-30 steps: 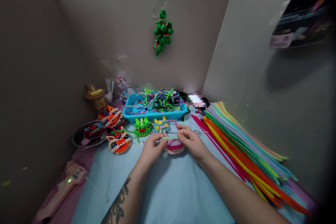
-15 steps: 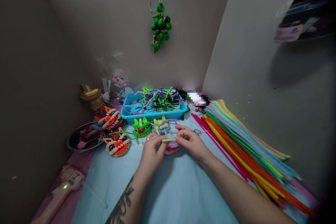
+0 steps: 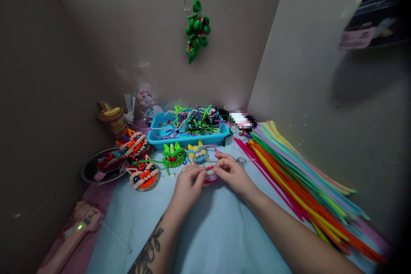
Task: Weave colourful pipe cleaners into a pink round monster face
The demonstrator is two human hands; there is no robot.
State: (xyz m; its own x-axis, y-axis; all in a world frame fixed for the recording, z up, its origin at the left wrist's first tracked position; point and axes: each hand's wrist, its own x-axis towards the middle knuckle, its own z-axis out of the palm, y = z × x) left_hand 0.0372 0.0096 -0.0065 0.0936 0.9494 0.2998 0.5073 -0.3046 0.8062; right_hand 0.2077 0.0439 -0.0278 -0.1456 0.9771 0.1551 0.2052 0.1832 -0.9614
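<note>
While fingers [image 3: 199,177] pinch, pink piece [image 3: 211,177] between

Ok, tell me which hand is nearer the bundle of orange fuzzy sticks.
Right. The right hand is to the left of the orange fuzzy sticks, not touching them; the left hand is farther left, beyond the small pink-and-green piece.
</note>
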